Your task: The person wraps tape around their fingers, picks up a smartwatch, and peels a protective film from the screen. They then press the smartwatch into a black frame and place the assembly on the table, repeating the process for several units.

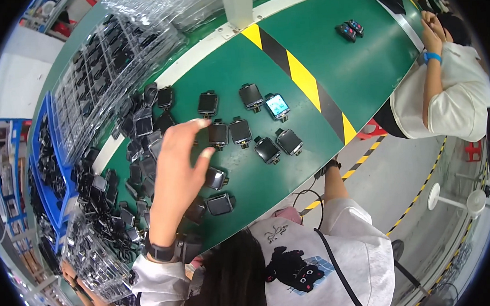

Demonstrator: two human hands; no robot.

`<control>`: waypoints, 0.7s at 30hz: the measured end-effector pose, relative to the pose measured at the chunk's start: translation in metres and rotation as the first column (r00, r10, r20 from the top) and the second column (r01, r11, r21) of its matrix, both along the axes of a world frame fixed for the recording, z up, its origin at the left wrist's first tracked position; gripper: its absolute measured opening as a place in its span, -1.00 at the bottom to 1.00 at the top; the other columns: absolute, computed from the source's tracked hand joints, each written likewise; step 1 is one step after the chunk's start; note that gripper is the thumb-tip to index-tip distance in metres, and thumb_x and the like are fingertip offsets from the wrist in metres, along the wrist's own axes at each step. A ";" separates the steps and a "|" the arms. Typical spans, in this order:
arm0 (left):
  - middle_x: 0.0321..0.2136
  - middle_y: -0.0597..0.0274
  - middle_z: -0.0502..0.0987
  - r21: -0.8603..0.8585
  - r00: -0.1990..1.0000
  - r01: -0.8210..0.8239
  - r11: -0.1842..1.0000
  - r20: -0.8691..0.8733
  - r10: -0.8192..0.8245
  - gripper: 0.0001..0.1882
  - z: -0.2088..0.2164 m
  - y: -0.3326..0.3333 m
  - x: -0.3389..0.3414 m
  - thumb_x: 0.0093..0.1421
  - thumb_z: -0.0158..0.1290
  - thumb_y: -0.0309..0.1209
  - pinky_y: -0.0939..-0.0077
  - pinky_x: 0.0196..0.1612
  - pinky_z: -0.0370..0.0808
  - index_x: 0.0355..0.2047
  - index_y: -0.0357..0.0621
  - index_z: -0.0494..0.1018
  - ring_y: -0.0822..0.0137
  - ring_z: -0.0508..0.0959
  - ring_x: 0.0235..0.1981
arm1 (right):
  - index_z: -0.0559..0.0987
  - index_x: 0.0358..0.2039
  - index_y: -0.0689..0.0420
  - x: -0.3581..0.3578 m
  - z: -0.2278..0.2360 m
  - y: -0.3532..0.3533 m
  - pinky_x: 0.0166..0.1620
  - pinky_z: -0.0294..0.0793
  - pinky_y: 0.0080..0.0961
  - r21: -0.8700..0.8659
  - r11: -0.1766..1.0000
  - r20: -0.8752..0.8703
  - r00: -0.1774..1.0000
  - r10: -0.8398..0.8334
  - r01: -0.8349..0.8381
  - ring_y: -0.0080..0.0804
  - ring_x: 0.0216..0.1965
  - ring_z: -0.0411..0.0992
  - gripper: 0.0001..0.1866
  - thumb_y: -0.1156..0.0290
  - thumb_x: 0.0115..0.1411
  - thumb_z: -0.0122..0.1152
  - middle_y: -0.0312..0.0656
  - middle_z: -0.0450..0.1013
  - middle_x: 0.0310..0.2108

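Note:
Over the left part of the green table, my left hand [180, 159] reaches with thumb and index finger apart, its other fingers partly hidden. Just past those fingertips lies a square black smartwatch head [218, 134] without a strap; whether I touch it is unclear. Several similar units lie around it, among them one beside it [240, 132] and one with a lit blue screen [277, 106]. Closer to me, another watch head [216, 178] lies below my thumb. My right hand [328, 166] is at the table's front edge, its fingers hidden.
A heap of watch heads [144, 125] covers the table's left side, beside clear plastic trays [99, 66] and a blue bin [50, 163]. Yellow-black tape [302, 75] crosses the table. A post [237, 9] stands at the back. Another person [446, 87] works at the right.

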State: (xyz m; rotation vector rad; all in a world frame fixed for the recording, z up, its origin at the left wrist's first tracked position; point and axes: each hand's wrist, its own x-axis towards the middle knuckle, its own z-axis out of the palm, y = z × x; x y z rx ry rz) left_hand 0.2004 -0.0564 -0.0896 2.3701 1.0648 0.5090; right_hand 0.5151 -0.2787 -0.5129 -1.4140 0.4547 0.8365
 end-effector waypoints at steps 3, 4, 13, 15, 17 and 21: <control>-0.14 0.02 0.46 -0.005 0.976 0.217 0.976 -0.013 -0.217 -0.50 -0.011 0.008 0.025 -0.14 0.14 -0.69 0.28 0.01 0.37 -0.11 -0.21 0.41 -0.01 0.41 -0.05 | 0.52 -0.20 0.29 0.007 0.043 -0.028 -0.37 0.45 -0.49 -0.393 0.837 0.432 0.727 0.534 -0.381 -0.46 -0.42 0.45 -0.74 0.41 0.14 0.07 -0.23 0.51 -0.38; -0.13 0.03 0.46 0.009 0.974 0.224 0.975 -0.029 -0.223 -0.50 -0.015 0.007 0.025 -0.17 0.13 -0.70 0.27 -0.01 0.39 -0.12 -0.24 0.41 0.00 0.41 -0.06 | 0.51 -0.19 0.29 0.004 0.070 -0.029 -0.37 0.44 -0.52 -0.389 0.801 0.477 0.644 0.598 -0.455 -0.50 -0.42 0.44 -0.73 0.42 0.14 0.06 -0.23 0.51 -0.38; -0.21 0.05 0.34 0.118 0.971 0.227 0.967 -0.106 -0.215 -0.42 -0.026 0.007 0.027 -0.16 0.02 -0.69 0.26 -0.18 0.46 -0.02 -0.26 0.30 0.03 0.40 -0.25 | 0.43 -0.35 0.21 -0.065 0.392 0.020 -0.21 0.37 -0.41 -0.049 0.402 0.861 0.165 0.480 -0.915 -0.32 -0.32 0.39 -0.66 0.16 0.11 0.18 -0.14 0.39 -0.38; -0.20 0.01 0.27 0.117 0.977 0.212 0.970 -0.006 -0.213 -0.47 -0.021 0.007 0.016 -0.18 -0.01 -0.73 0.24 -0.20 0.46 -0.09 -0.35 0.31 0.01 0.39 -0.26 | 0.43 -0.37 0.21 -0.090 0.430 0.056 -0.24 0.37 -0.41 -0.056 0.334 0.922 0.080 0.379 -0.941 -0.31 -0.36 0.39 -0.67 0.16 0.11 0.18 -0.13 0.39 -0.39; -0.20 -0.01 0.26 0.108 0.982 0.157 0.982 0.089 -0.166 -0.50 -0.006 0.007 -0.007 -0.19 -0.02 -0.75 0.24 -0.19 0.45 -0.13 -0.37 0.32 0.01 0.39 -0.24 | 0.47 -0.39 0.26 -0.118 0.459 0.095 -0.27 0.40 -0.40 -0.075 0.073 0.956 -0.050 0.290 -0.995 -0.25 -0.38 0.42 -0.70 0.27 0.05 0.26 -0.07 0.43 -0.40; -0.11 -0.04 0.22 0.071 0.872 -0.143 0.987 0.480 0.092 -0.51 0.034 0.002 -0.078 -0.22 0.03 -0.71 0.35 -0.08 0.40 -0.17 -0.22 0.29 -0.02 0.38 -0.12 | 0.48 -0.34 0.27 -0.183 0.494 0.164 -0.26 0.40 -0.37 -0.360 -0.119 0.885 -0.379 0.271 -0.925 -0.18 -0.37 0.43 -0.78 0.41 0.06 0.24 -0.09 0.45 -0.35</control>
